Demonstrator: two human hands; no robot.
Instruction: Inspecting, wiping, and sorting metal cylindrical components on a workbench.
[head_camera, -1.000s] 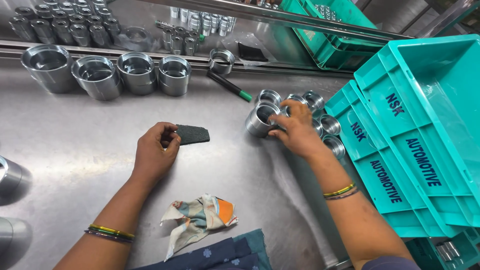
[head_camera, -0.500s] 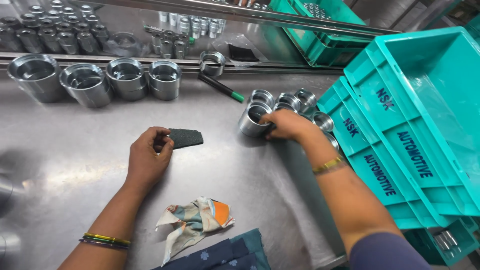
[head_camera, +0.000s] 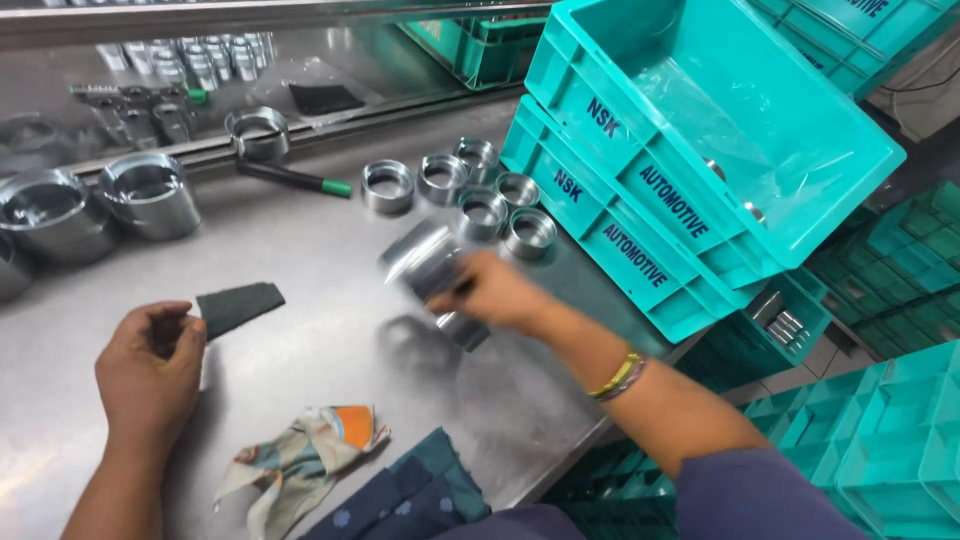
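Note:
My right hand (head_camera: 495, 292) grips a shiny metal ring (head_camera: 425, 262), lifted above the steel table (head_camera: 300, 240) and blurred by motion. My left hand (head_camera: 150, 370) rests on the table at the left and pinches a dark grey abrasive pad (head_camera: 238, 305) by one end. Several more metal rings (head_camera: 470, 190) stand in a cluster just beyond my right hand, next to the teal crates.
Stacked teal plastic crates (head_camera: 700, 150) stand at the table's right edge, with more crates (head_camera: 880, 440) on the floor. Larger metal rings (head_camera: 150, 195) sit at the far left. A green-tipped marker (head_camera: 295, 180) lies near the back. Patterned cloths (head_camera: 310, 465) lie at the front edge.
My right hand has picked one ring out of the cluster and carried it toward me and to the left. The left hand stays put with the pad. The camera view has shifted right.

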